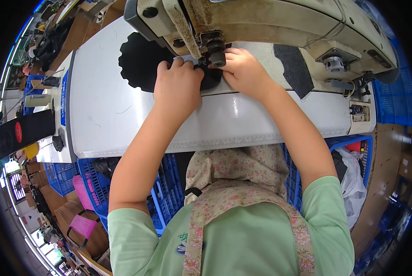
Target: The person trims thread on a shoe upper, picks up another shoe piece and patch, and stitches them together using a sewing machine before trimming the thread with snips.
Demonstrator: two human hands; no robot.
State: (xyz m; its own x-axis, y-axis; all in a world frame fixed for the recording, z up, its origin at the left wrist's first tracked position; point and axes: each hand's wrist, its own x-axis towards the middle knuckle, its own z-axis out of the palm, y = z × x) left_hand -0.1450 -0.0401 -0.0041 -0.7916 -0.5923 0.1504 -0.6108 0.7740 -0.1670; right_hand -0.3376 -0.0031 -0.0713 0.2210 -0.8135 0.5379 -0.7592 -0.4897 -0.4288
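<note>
By the sewing machine [247, 23], your left hand [177, 87] and right hand [246, 72] curl at black cloth [141, 60], grip unclear; straying closer could cause pricking.

A matte black fabric piece [139, 60] with a scalloped left edge lies flat on the white sewing table [123, 124], its middle hidden from view and its right side apparently reaching beneath the sewing machine [265, 23].

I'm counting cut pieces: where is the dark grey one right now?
In the head view, the dark grey piece lies right of the right hand, below the sewing machine arm.
</note>
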